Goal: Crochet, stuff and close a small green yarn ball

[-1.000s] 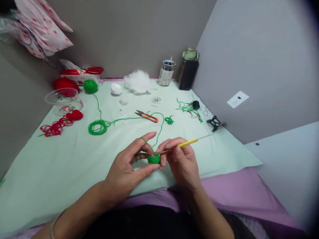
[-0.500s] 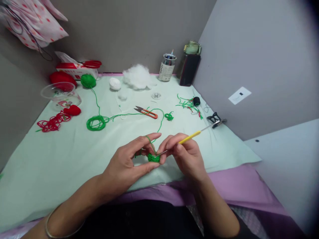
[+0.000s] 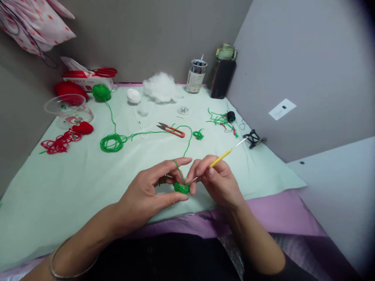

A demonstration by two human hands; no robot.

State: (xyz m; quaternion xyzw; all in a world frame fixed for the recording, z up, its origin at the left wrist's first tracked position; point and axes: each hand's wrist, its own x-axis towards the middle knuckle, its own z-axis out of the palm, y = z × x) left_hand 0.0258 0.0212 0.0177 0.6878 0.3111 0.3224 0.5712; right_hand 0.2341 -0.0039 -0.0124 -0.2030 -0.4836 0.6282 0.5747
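Observation:
Between the thumb and fingers of my left hand (image 3: 146, 192) is a small round green crochet piece (image 3: 181, 188). Green yarn (image 3: 189, 144) passes over my left index finger and down to the piece; a strand also loops round another finger. In my right hand (image 3: 219, 180) a crochet hook (image 3: 222, 157) with a yellow grip is held like a pen, its metal tip at the top edge of the piece. My right fingertips touch or nearly touch the piece's right side. The yarn leads back to a green coil (image 3: 111, 143) and a green yarn ball (image 3: 101, 93).
Orange thread snips (image 3: 171, 130) lie beyond my hands, beside a green yarn scrap (image 3: 198, 134). White stuffing (image 3: 162, 88), a pen jar (image 3: 196, 76) and a phone (image 3: 223, 79) stand along the back. Red yarn (image 3: 60, 142) and a clear tub (image 3: 70, 111) are left; a black clip (image 3: 254, 139) is right.
The hook has tilted a little more steeply, its rear end shifting left. The green piece has turned slightly in my left fingers. The whole view has shifted a little.

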